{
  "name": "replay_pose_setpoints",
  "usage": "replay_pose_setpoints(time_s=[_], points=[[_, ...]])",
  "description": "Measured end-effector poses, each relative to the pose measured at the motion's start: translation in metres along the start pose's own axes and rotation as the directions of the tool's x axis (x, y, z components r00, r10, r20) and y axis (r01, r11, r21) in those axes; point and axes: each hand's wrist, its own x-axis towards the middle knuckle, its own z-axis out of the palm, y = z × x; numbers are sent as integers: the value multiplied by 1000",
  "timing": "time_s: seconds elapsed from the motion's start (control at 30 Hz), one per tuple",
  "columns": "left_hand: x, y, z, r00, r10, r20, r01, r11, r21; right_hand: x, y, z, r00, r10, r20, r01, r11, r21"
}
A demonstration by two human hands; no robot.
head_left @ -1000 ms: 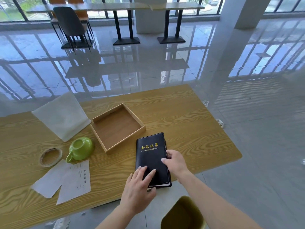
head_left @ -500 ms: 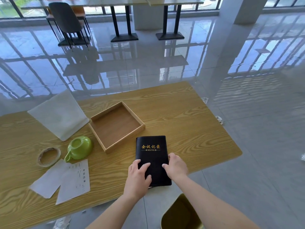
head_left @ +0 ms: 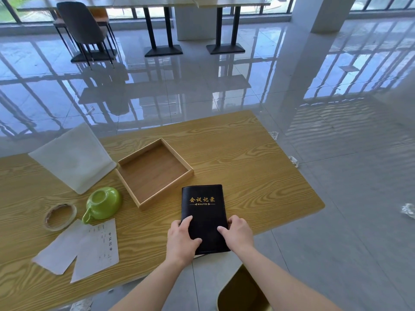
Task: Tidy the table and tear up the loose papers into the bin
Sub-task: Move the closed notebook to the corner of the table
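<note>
The left hand (head_left: 182, 239) and right hand (head_left: 239, 235) grip the black notebook (head_left: 203, 209) (thumbs on its cover)

**A:** Daylight pours in from the windows (head_left: 379, 5) along the far wall; the whole scene is bright and the light soft.

**B:** The glossy floor (head_left: 202, 86) mirrors the window bars in pale blue glare, and its right side washes out almost white.

**A:** The desk (head_left: 247, 158) is evenly lit, its grain crisp. Soft, short shadows sit beside the green cup (head_left: 104, 203) and inside the wooden tray (head_left: 155, 173).

**B:** Gold lettering on the black notebook (head_left: 203, 198) reads sharply.

**A:** The wide lens bows straight lines: desk edges and window frames curve toward the borders. The bin (head_left: 244, 295) at the bottom edge is dim and stretched.
</note>
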Motion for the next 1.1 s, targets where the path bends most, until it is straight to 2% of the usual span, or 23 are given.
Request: replay_pose_setpoints(time_s=[0.13,0.23,0.3,0.43,0.67,0.93,1.1], points=[[3,5,-10,1000,-5,-4,5,992,-129,2,-3,-6,998,28,51,-29,999,17],[6,8,-19,998,-46,46,56,966,-254,5,-2,-13,990,93,109,-113,976,189],[10,9,-25,996,-9,84,31,962,-271,4,-1,-16,985,127,118,-156,945,288],[17,16,-35,987,98,128,-61,962,-265,1,-5,-21,984,161,77,-178,911,372],[40,30,-61,954,226,196,-186,961,-204,-6,-35,-35,975,220,-29,-192,904,383],[64,45,-61,947,219,235,-188,971,-149,10,-51,-51,971,217,-103,-178,938,297],[82,66,-48,941,196,276,-167,978,-125,36,-39,-60,964,246,-98,-208,933,293]])
